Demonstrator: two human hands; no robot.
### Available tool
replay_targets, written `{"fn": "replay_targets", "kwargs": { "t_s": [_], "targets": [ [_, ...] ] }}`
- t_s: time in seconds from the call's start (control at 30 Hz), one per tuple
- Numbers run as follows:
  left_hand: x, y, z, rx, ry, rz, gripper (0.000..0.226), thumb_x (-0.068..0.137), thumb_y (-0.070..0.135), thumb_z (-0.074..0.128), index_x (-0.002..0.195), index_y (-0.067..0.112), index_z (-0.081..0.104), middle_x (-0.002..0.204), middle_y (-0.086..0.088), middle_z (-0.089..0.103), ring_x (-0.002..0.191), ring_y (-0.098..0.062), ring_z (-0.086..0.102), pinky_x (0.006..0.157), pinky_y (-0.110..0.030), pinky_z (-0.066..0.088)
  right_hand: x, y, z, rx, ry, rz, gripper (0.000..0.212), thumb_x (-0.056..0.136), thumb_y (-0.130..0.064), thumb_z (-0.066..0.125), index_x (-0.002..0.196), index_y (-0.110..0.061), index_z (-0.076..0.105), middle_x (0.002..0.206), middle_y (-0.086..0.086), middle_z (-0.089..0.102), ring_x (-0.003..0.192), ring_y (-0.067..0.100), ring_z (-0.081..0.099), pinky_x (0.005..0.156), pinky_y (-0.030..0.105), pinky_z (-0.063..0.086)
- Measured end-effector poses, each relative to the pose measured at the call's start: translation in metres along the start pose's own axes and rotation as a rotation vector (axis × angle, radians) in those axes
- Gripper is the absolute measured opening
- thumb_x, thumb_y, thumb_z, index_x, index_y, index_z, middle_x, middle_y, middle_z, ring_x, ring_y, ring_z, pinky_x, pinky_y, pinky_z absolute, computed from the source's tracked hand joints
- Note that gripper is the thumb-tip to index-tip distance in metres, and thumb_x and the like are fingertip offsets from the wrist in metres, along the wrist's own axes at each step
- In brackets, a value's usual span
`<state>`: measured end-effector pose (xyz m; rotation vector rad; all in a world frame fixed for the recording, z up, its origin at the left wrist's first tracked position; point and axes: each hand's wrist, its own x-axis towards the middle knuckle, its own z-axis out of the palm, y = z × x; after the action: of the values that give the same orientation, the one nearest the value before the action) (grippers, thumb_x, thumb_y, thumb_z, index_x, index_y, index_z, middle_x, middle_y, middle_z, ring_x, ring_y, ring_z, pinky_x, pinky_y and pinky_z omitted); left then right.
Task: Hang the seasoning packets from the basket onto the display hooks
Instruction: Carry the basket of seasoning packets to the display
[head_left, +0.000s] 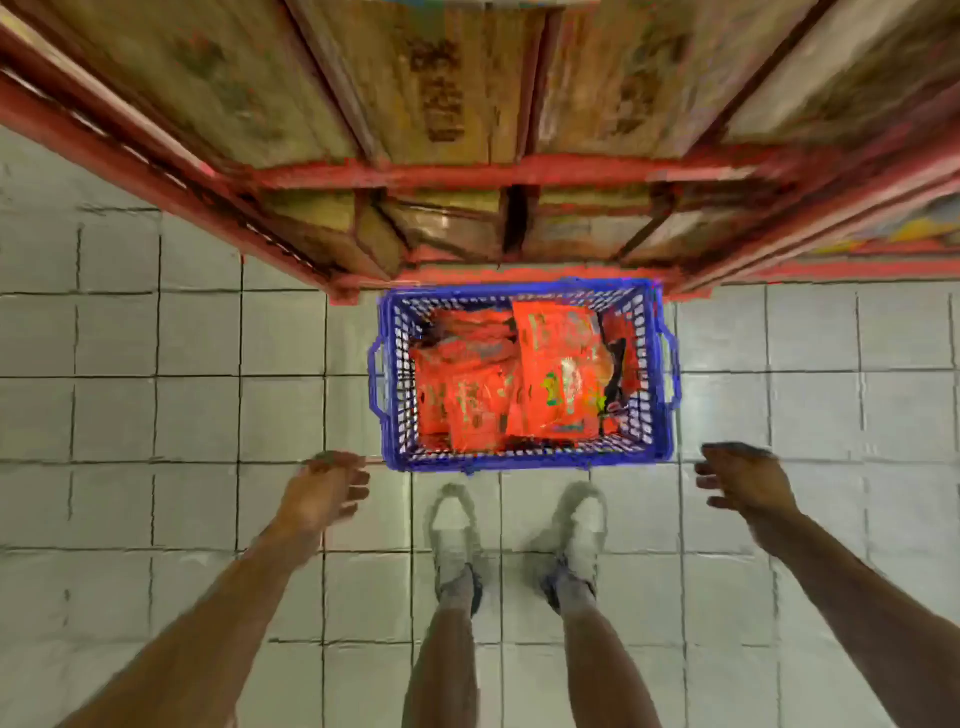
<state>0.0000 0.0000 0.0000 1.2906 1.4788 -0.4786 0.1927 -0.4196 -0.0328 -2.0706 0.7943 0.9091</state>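
View from the head camera, looking straight down. A blue perforated plastic basket (655, 415) stands on a floor of pale square tiles (197, 415), its far rim just in front of the red base rail of a shelving unit (467, 171) stacked with brown cartons (415, 78). Inside the basket lie the red-orange seasoning packets (561, 374), overlapping one another in a loose pile; one larger packet lies uppermost toward the basket's right side, and their printing is too blurred to read. A moulded handle projects from each short side of the basket. The left hand (324, 491) is held beside the basket's near left corner, fingers loosely bent and apart, with nothing in its grasp; whether its fingertips meet the rim cannot be told. The right hand (745, 480) hovers beside the basket's near right corner, clear of the rim, fingers spread and slightly curled, likewise holding nothing. Both forearms reach toward the basket from the lower edge of the frame. Two pale shoes (454, 525) stand on the tiles just short of the basket's near side, between the two hands.
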Motion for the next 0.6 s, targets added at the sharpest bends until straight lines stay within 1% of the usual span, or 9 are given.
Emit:
{"fn": "replay_targets", "kwargs": {
  "t_s": [0.07,0.13,0.2,0.27,0.33,0.43,0.47,0.53,0.6],
  "targets": [
    [0.054,-0.011,0.017,-0.015,0.038,0.032,0.026,0.099,0.001,0.055,0.125,0.001,0.06,0.098,-0.011,0.068,0.084,-0.026,0.062,0.072,-0.035,0.048,0.055,0.018,0.029,-0.127,0.06,-0.035,0.035,0.097,-0.022,0.065,0.125,-0.002,0.064,0.096,0.023,0.07,0.085,0.036,0.065,0.078,0.05,0.056],
    [0.111,-0.023,0.035,-0.014,0.108,0.047,0.044,0.096,0.003,0.063,0.137,-0.002,0.05,0.11,-0.015,0.066,0.094,-0.033,0.061,0.08,-0.042,0.048,0.105,0.027,0.058,-0.185,0.115,-0.028,0.058,0.093,-0.038,0.07,0.135,-0.001,0.057,0.112,0.024,0.068,0.1,0.035,0.064,0.096,0.054,0.052],
    [0.153,-0.041,0.055,0.006,0.126,0.048,0.05,0.093,0.007,0.069,0.138,-0.004,0.05,0.116,-0.018,0.063,0.1,-0.034,0.06,0.083,-0.045,0.048,0.142,0.042,0.081,-0.213,0.158,-0.055,0.056,0.085,-0.048,0.073,0.113,-0.001,0.067,0.102,0.026,0.066,0.091,0.027,0.058,0.088,0.051,0.05],
    [0.182,-0.057,0.072,0.012,0.106,0.069,0.038,0.092,0.004,0.07,0.125,-0.01,0.061,0.111,-0.025,0.066,0.095,-0.031,0.06,0.086,-0.046,0.052,0.169,0.056,0.098,-0.266,0.221,-0.113,0.048,0.081,-0.055,0.073,0.082,-0.006,0.07,0.082,0.024,0.064,0.081,0.028,0.057,0.075,0.047,0.047],
    [0.201,-0.067,0.085,0.058,0.186,0.125,0.022,0.09,0.005,0.072,0.108,-0.006,0.07,0.107,-0.028,0.071,0.088,-0.027,0.065,0.089,-0.047,0.056,0.185,0.063,0.107,-0.341,0.332,-0.145,0.052,0.084,-0.054,0.072,0.084,-0.002,0.072,0.081,0.027,0.067,0.083,0.037,0.065,0.074,0.046,0.048],
    [0.209,-0.073,0.093,0.145,0.298,0.175,0.014,0.085,0.016,0.079,0.098,0.015,0.074,0.093,-0.01,0.074,0.062,-0.009,0.065,0.061,-0.024,0.051,0.191,0.067,0.114,-0.464,0.459,-0.262,0.052,0.091,-0.048,0.067,0.082,0.003,0.067,0.087,0.035,0.067,0.088,0.05,0.064,0.075,0.046,0.048],
    [0.208,-0.072,0.094,0.157,0.325,0.195,0.022,0.084,0.019,0.08,0.104,0.014,0.073,0.092,-0.005,0.072,0.063,-0.008,0.064,0.057,-0.021,0.047,0.19,0.066,0.113,-0.49,0.468,-0.292,0.05,0.093,-0.047,0.065,0.077,0.001,0.063,0.082,0.034,0.066,0.083,0.05,0.063,0.072,0.046,0.046],
    [0.198,-0.064,0.096,0.135,0.366,0.214,0.037,0.084,0.026,0.081,0.116,0.011,0.067,0.098,-0.002,0.071,0.075,-0.017,0.069,0.061,-0.023,0.05,0.186,0.061,0.105,-0.513,0.457,-0.312,0.05,0.094,-0.049,0.062,0.071,-0.005,0.056,0.068,0.023,0.059,0.068,0.04,0.055,0.067,0.041,0.04],
    [0.178,-0.047,0.095,0.104,0.405,0.233,0.039,0.085,0.029,0.08,0.116,0.011,0.064,0.101,-0.002,0.071,0.084,-0.024,0.072,0.062,-0.025,0.053,0.174,0.058,0.092,-0.504,0.415,-0.298,0.051,0.093,-0.052,0.06,0.071,-0.005,0.056,0.062,0.012,0.051,0.066,0.032,0.048,0.066,0.037,0.036]
  ]
}}
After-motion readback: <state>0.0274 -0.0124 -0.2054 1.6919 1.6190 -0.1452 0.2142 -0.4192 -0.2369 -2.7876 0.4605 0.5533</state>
